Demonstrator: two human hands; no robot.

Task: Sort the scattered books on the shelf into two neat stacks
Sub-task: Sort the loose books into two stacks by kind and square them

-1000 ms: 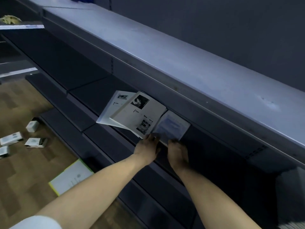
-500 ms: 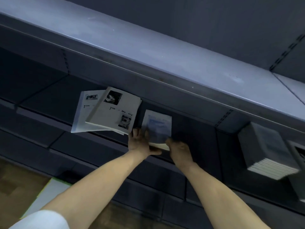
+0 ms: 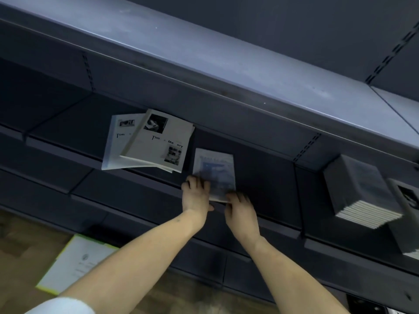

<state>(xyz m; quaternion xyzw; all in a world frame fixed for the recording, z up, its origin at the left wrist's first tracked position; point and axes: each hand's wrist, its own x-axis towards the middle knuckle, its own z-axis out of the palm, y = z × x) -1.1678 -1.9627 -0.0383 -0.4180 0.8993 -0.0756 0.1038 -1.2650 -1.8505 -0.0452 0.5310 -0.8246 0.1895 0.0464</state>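
Nearest to us, a yellow-edged booklet [image 3: 74,264] lies on the wooden floor [image 3: 20,243] below the shelving. Above it, our left hand [image 3: 195,196] and right hand [image 3: 240,214] take the small blue book [image 3: 214,171] by its front corners; both grips are closed on it, fingers curled over the edge. The book rests at the front lip of the dark shelf [image 3: 260,168]. Just beside it on the left, two overlapping white books [image 3: 147,141] overhang the lip — apart from the blue one. Bare shelf lies to the right, up to a neat grey stack [image 3: 360,193]. The upper shelf [image 3: 226,55] overhangs the far edge.
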